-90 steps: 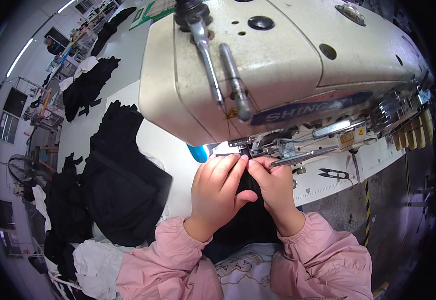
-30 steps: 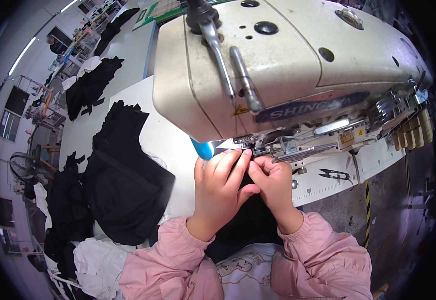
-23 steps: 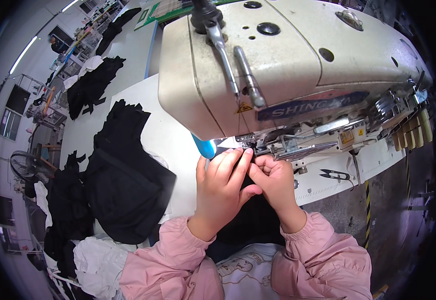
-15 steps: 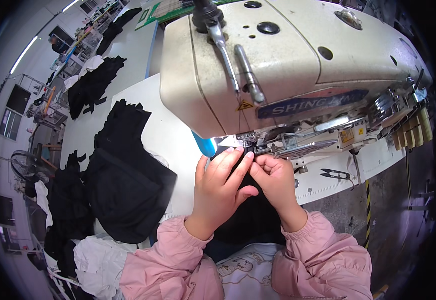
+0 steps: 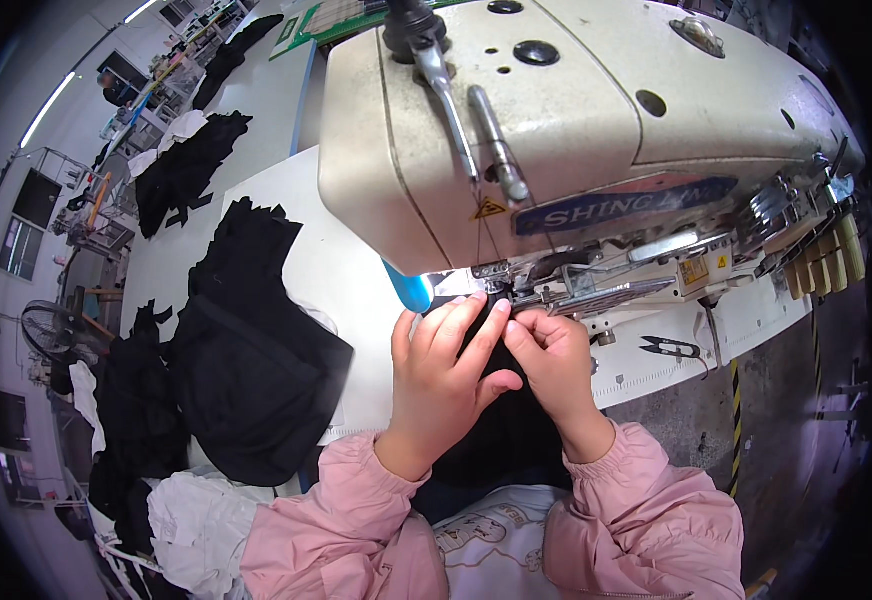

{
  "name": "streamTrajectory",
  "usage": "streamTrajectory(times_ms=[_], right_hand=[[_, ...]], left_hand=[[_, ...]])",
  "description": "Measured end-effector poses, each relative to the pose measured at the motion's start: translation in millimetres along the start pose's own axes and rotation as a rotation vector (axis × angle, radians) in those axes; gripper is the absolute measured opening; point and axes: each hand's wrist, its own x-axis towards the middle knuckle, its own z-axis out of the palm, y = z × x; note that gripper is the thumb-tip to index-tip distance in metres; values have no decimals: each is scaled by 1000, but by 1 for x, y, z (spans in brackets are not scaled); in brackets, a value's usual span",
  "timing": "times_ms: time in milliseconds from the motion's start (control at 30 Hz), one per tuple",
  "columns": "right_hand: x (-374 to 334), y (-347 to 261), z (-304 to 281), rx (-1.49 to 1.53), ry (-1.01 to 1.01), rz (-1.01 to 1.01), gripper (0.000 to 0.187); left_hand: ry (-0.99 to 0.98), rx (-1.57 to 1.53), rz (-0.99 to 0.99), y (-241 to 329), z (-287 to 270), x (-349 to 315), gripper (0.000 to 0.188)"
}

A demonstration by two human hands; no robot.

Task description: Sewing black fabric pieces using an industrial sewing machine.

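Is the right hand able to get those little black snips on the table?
Probably yes: the snips lie on the table, off to the right of the right hand, and nothing seems to cover them. Its fingers are at the black cloth, so it might need to leave that first.

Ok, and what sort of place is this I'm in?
Most likely a garment workshop: there's a large cream sewing machine in front of you, black fabric pieces heaped at the left, and small thread snips on the right.
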Motion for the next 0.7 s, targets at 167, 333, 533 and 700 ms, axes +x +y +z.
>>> streamTrajectory(times_ms=[167, 333, 533, 700], right_hand=[[0, 2, 5, 8, 26, -21, 17], [-1, 4, 5, -6, 40, -41, 17], [-2, 3, 10, -4, 89, -77, 17], [-2, 5, 12, 9, 106, -69, 16]], left_hand=[[0, 5, -7, 0, 0, 1, 73], [-21, -70, -32, -3, 2, 1, 74], [-44, -81, -16, -6, 0, 1, 74], [-44, -84, -15, -7, 1, 3, 72]])
